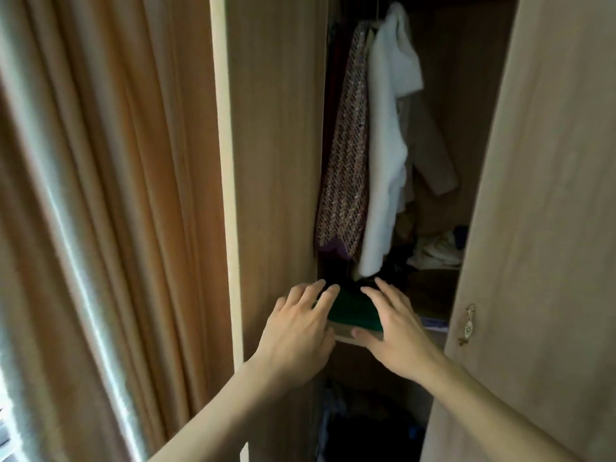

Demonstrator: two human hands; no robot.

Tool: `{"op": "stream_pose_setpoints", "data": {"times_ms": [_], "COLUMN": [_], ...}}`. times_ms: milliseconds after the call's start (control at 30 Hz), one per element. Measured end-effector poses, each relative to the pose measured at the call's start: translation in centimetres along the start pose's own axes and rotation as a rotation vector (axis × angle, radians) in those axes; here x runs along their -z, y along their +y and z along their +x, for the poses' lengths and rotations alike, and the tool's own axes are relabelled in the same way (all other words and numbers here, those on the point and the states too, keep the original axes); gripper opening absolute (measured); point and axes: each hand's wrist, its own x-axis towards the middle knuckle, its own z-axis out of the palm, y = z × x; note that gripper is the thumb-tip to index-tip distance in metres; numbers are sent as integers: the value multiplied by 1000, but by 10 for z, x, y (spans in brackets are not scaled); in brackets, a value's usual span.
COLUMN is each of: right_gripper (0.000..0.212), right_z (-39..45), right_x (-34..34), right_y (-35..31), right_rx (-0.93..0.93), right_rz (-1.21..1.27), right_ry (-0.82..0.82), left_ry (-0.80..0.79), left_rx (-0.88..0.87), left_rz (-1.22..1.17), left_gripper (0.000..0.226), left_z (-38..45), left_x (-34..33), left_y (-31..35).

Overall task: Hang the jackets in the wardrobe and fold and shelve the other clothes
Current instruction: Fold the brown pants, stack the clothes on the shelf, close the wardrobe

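The wardrobe [533, 161] stood with its doors apart; the opening showed a hanging space above a shelf [346, 338]. Two garments hung in that space: a tweed jacket [346, 155] at the left and a white jacket [386, 145] just beside it; a beige garment [430, 141] hung behind them, its type not clear. The hanging step was therefore judged at least partly done.

A folded green garment [350, 310] lay on the shelf, near its front edge; the left hand [296, 331] rested on its left side with fingers straight and spread; the right hand [396, 331] rested on its right side in the same flat manner, thumb [363, 336] low at the shelf edge. Neither hand gripped anything; both appeared to press or steady the garment in place. The shelving of this item was judged nearly complete.

A loose heap of pale clothes [436, 250] lay deeper on the same level, unfolded; dark items sat below the shelf, too dim to identify. Whether further clothes waited outside the wardrobe could not be told; the heap suggested that folding work remained. A curtain [100, 195] hung at the left.
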Motion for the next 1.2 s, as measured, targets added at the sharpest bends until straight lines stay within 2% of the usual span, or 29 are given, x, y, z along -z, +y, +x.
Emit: {"op": "stream_pose_setpoints", "data": {"times_ms": [267,400,533,667,767,867,1033,1200], "right_gripper": [72,73,72,74,74,72,70,72], "right_z": [5,5,3,1,4,5,3,-1], "right_x": [11,15,16,21,30,37,42,38], "right_y": [-32,-45,-52,-51,-49,-52,-54,-47], "right_rx": [93,126,129,138,128,137,123,85], "right_rz": [93,99,108,83,108,151,134,113], "right_ry": [40,3,-12,-34,-16,9,9,-31], "left_ry": [315,373,410,484,488,479,458,426], "left_rx": [124,177,250,320,428,489,460,354], "left_rz": [121,107,-26,-199,-410,-466,-497,-497], "left_gripper": [77,88,97,93,93,91,85,81], "left_z": [4,5,6,7,12,15,10,7], "left_x": [53,61,59,66,73,77,81,81], "left_y": [-27,-33,-33,-29,-30,-28,-15,1]}}
